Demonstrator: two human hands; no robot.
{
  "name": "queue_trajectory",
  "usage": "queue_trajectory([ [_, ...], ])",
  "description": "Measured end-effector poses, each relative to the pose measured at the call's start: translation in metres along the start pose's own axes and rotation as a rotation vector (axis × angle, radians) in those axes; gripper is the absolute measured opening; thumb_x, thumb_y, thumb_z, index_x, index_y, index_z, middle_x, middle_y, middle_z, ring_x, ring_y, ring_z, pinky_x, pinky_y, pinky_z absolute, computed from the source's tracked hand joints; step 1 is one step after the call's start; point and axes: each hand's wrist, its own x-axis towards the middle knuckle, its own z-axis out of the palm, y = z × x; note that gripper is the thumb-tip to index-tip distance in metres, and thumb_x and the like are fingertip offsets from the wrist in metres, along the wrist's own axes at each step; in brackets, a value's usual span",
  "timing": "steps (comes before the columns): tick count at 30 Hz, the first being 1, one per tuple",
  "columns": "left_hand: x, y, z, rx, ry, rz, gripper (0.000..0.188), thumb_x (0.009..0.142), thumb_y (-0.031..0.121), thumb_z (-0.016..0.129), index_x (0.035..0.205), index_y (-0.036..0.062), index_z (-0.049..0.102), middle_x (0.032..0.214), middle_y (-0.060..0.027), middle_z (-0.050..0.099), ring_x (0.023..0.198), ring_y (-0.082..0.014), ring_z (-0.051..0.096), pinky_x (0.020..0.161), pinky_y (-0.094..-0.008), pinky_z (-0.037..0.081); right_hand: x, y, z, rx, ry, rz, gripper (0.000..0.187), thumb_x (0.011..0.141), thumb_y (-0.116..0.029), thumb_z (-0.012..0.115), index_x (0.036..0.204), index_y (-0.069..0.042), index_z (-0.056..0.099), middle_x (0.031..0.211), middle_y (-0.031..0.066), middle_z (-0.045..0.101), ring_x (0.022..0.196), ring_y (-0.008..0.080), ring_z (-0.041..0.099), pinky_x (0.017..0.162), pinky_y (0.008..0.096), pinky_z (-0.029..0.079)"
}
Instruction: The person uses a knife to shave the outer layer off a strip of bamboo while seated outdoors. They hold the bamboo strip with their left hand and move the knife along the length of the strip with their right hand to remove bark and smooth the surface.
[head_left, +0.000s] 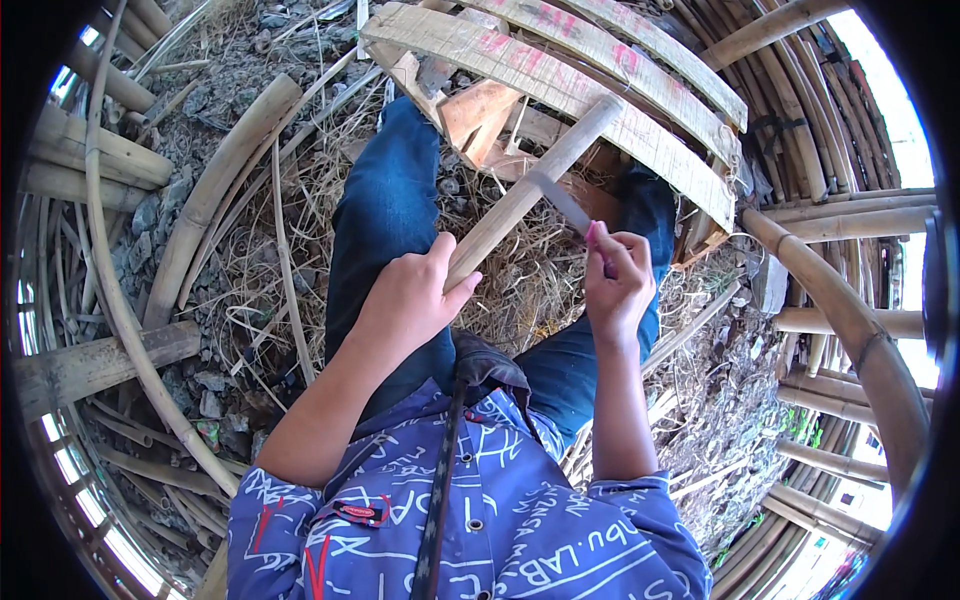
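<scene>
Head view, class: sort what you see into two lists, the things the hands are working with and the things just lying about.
In use:
- left hand gripping the bamboo strip
- right hand holding the knife, its blade against the strip

Lying about:
- wooden pallet ahead of the knees
- loose bamboo poles on the ground
- dry shavings underfoot
- curved bamboo poles at right

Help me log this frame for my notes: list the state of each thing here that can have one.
Left hand: closed around the near end of the bamboo strip.
Right hand: closed on the knife handle.
Bamboo strip: held slanting, far end against the wooden pallet.
Knife: blade set into the strip's side.
Bamboo poles: lying loose on the ground.
</scene>
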Motion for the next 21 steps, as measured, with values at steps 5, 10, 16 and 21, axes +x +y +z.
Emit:
queue_trajectory([
  [5, 0.001, -0.002, 0.002, -0.015, 0.013, 0.011, 0.035, 0.086, 0.027, 0.069, 0.09, 0.0005, 0.047, 0.066, -0.0254, 0.061, 0.066, -0.0431, 0.063, 0.056, -0.049, 0.05, -0.003, -0.009, -0.007, -0.013, 0.006, 0.037, 0.029, 0.074, 0.0, 0.072, 0.099, -0.014, 0.075, 0.087, 0.0047, 0.062, 0.062, 0.0173, 0.062, 0.057, 0.0288, 0.05],
  [10, 0.0, -0.002, 0.002, -0.002, 0.01, -0.01, 0.035, 0.086, 0.028, 0.069, 0.09, 0.001, 0.047, 0.066, -0.0252, 0.061, 0.067, -0.0433, 0.063, 0.056, -0.0492, 0.05, -0.005, 0.003, 0.005, 0.175, 0.142, 0.157, 0.027, 0.081, -0.001, 0.069, 0.106, -0.008, 0.071, 0.085, 0.0021, 0.061, 0.066, 0.0077, 0.058, 0.057, 0.0225, 0.046],
  [16, 0.002, 0.002, 0.0, -0.021, 0.007, -0.021, 0.035, 0.086, 0.028, 0.069, 0.09, 0.0013, 0.047, 0.066, -0.0249, 0.061, 0.066, -0.0436, 0.063, 0.056, -0.0496, 0.05, -0.025, 0.003, 0.008, 0.896, 0.014, 0.74, 0.023, 0.096, -0.012, 0.056, 0.114, 0.001, 0.063, 0.075, -0.0031, 0.055, 0.058, 0.0002, 0.042, 0.05, 0.0167, 0.032],
  [21, 0.001, 0.0, 0.002, -0.017, 0.01, -0.012, 0.035, 0.086, 0.028, 0.069, 0.089, 0.0012, 0.047, 0.065, -0.0248, 0.061, 0.066, -0.0437, 0.063, 0.056, -0.0496, 0.05, -0.034, -0.009, 0.01, 1.127, 0.041, 0.801, 0.022, 0.1, -0.02, 0.053, 0.11, -0.002, 0.06, 0.08, 0.0015, 0.057, 0.055, 0.0023, 0.045, 0.046, 0.0162, 0.034],
])
